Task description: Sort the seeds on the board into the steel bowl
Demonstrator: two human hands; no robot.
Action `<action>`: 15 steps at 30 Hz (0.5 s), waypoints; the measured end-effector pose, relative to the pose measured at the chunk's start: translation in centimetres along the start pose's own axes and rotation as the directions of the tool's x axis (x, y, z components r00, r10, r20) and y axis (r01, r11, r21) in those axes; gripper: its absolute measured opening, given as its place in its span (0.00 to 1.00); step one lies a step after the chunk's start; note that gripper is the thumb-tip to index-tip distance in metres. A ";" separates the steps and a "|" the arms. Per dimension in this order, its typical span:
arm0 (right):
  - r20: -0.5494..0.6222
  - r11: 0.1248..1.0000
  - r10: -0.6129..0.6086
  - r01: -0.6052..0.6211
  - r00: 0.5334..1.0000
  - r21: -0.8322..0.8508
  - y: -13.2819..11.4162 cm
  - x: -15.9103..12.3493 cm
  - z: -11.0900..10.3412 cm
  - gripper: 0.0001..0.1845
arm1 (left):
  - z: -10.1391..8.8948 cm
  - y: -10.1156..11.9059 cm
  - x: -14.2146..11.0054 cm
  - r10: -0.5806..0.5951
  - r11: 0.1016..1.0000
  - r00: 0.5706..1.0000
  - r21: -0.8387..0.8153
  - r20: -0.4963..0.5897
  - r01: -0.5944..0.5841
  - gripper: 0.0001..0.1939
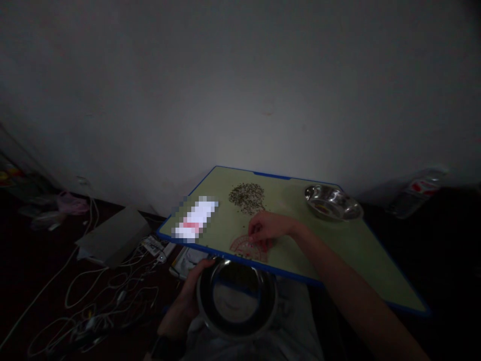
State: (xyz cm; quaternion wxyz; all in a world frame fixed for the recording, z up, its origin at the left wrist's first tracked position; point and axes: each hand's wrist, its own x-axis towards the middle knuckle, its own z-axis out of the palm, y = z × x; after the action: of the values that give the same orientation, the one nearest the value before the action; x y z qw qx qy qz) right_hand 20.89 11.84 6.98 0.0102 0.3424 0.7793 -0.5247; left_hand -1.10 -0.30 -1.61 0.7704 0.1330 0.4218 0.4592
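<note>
My left hand (pixel 193 286) grips the rim of a shiny metal bowl (pixel 236 328) on its left side. This bowl is tilted against the table's front edge, just below the tabletop. My right hand (pixel 265 226) has its fingers bent together on a clear, half-round protractor with red markings (pixel 240 244). The protractor lies near the front edge, partly covered by the fingers. Beyond the right hand, a loose pile of small dark and pale grains (pixel 246 196) is spread on the table; their exact kind is too small to tell.
A pale green folding table (pixel 349 250) with a blue rim stands against the wall. A second metal bowl (pixel 332 203) sits at its right rear. A blurred-out bright phone (pixel 197 218) lies left. Tangled cables (pixel 112 301) and a box (pixel 112 235) are on the floor; a plastic bottle (pixel 417 193) is right.
</note>
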 end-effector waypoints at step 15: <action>0.006 0.992 -0.075 0.074 0.997 0.101 -0.7 0.4 0.8 0.16 | -0.2 0.3 0.1 0.018 0.999 1.000 -0.033 -0.016 -0.019 0.06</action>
State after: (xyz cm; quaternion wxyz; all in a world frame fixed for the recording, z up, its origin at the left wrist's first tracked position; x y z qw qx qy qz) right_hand 19.92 11.22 7.01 -0.0225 0.3107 0.7640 -0.5650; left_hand -1.42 -0.07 -1.57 0.7650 0.1204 0.4187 0.4744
